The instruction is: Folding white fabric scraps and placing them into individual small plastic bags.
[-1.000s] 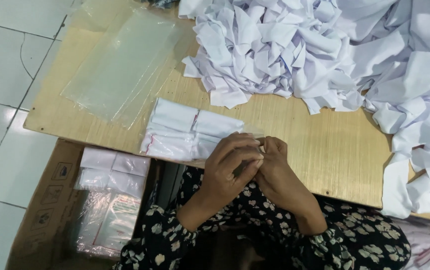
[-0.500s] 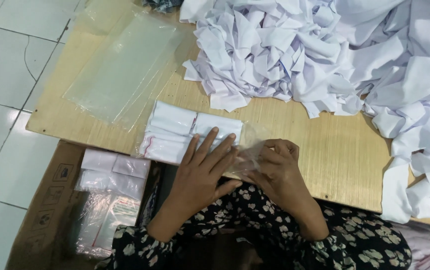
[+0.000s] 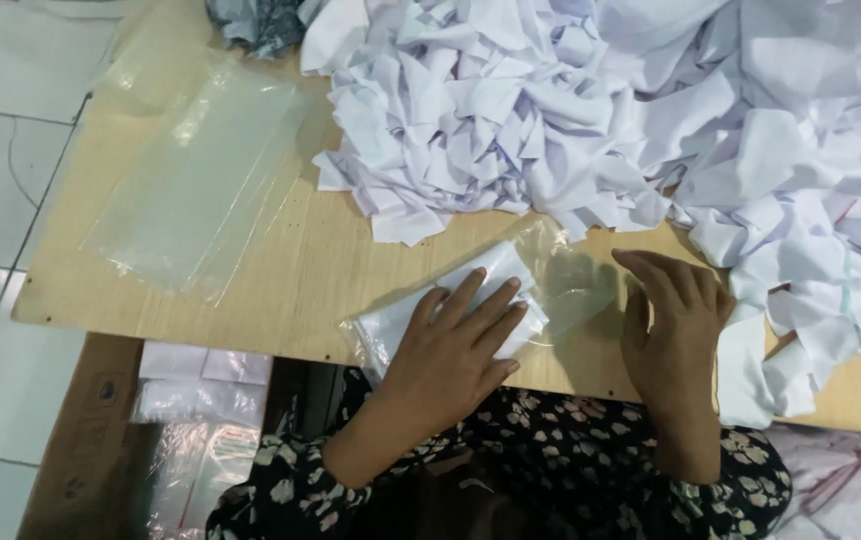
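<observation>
Pressing down is what is seen in the head view, the only 1 given. The left hand (image 3: pixel 455 345) is laid flat, fingers spread, on a clear bag (image 3: pixel 510 290) with folded white cloth inside. Nothing is gripped; the bag is only pushed down. The right hand (image 3: pixel 672 325) is open too, fingers curled a little, its tips set on the bag's empty end. The bag is found on the wooden table (image 3: pixel 280 270), near the front edge, just below the big pile of white cloth (image 3: pixel 590 110). A stack of empty clear bags (image 3: pixel 195 180) is seen well to the left. Packed bags are kept in a box (image 3: pixel 190 420) under the table.

To do this well, the bag should be held flat and smoothed from the cloth toward the open end, so air is pushed out.
</observation>
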